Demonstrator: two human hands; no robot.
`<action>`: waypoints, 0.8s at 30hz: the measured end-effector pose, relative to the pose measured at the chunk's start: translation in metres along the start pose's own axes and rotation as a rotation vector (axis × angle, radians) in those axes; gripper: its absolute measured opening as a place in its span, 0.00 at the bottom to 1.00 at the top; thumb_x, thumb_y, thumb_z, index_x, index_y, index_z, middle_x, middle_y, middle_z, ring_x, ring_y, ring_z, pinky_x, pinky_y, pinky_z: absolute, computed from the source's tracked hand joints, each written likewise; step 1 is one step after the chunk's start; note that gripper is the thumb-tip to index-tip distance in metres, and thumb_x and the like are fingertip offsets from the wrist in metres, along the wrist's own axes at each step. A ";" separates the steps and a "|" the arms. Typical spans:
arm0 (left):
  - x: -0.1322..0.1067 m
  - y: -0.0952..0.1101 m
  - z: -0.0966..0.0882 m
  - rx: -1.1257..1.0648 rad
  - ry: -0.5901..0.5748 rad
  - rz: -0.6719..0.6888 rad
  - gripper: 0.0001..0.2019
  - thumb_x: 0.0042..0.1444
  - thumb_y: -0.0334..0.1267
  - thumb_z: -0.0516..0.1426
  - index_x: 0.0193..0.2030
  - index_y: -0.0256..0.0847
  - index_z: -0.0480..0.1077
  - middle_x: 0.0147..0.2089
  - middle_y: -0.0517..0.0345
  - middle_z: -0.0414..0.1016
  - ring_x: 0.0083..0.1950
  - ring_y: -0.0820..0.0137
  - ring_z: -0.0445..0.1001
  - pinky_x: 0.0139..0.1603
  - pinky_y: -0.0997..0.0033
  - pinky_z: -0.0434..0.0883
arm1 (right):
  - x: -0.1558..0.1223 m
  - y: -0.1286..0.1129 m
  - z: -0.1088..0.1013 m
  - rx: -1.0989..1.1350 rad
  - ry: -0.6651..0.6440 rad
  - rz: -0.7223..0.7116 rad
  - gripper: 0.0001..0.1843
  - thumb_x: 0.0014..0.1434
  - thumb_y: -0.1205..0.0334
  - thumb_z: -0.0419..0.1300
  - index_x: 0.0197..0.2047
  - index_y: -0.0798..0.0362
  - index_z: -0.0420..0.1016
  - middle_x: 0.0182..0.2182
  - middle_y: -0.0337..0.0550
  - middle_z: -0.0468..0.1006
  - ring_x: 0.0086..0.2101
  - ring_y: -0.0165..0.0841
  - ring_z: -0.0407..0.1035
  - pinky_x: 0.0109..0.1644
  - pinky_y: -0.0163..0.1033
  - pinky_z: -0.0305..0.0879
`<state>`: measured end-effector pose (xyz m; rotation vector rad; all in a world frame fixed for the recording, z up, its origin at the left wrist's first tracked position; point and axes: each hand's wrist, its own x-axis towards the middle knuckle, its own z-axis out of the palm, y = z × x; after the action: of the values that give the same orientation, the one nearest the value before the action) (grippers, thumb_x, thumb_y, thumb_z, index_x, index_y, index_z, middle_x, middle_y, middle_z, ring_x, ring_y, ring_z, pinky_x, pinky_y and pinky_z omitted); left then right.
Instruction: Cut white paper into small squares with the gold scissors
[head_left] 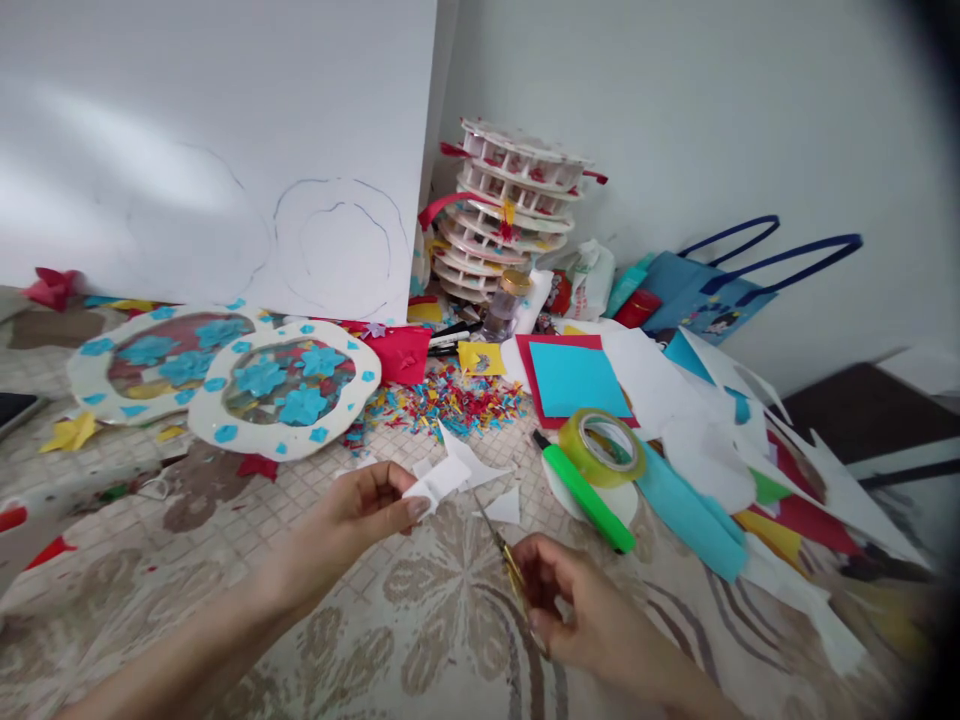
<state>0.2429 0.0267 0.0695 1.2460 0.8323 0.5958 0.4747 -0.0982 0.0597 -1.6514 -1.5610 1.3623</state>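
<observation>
My left hand (382, 505) pinches a small folded piece of white paper (448, 472) between thumb and fingers, above the patterned tablecloth (442, 610). In my right hand (559, 590) is a pair of scissors (510, 560) with gold-coloured handles. Their blades point up and left, with the tips close to the white paper; whether they touch it I cannot tell. White paper offcuts (504, 506) lie on the cloth just beyond the blades.
Ahead lie colourful paper bits (457, 398). Left are two white rings with blue paper flowers (259, 378). To the right are a tape roll (602, 447), a green cutter (589, 498) and blue paper (581, 378). Behind stand a tiered white structure (517, 205) and a blue bag (697, 295).
</observation>
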 end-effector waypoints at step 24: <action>-0.004 0.003 0.002 -0.083 -0.107 -0.051 0.09 0.50 0.41 0.62 0.29 0.38 0.68 0.26 0.65 0.68 0.29 0.74 0.63 0.32 0.73 0.59 | 0.016 -0.037 0.033 0.109 -0.116 0.108 0.11 0.46 0.67 0.58 0.32 0.51 0.59 0.22 0.31 0.61 0.23 0.25 0.60 0.23 0.26 0.53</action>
<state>0.2426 0.0226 0.0736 1.1672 0.7403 0.5134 0.4269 -0.0844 0.0738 -1.6362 -1.4503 1.5960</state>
